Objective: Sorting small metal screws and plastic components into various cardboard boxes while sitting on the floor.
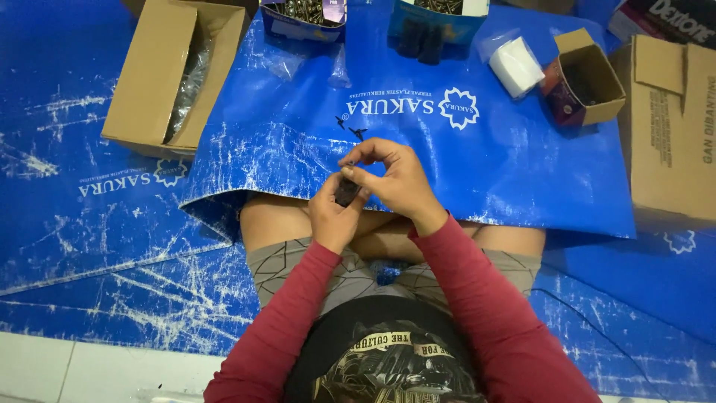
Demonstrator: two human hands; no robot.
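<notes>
My left hand (333, 213) is closed around a small dark object (347, 191), held over my crossed legs. My right hand (395, 175) pinches the top of that same dark object with thumb and fingers. Both arms wear red sleeves. Two tiny black pieces (350, 127) lie on the blue tarp (522, 179) just beyond my hands. What the dark object is cannot be told.
An open cardboard box (160, 75) with a plastic bag inside lies far left. Two blue boxes (302, 19) of small dark parts stand at the top. A white packet (516, 67), a small open carton (585, 78) and a large cardboard box (671, 127) sit at right.
</notes>
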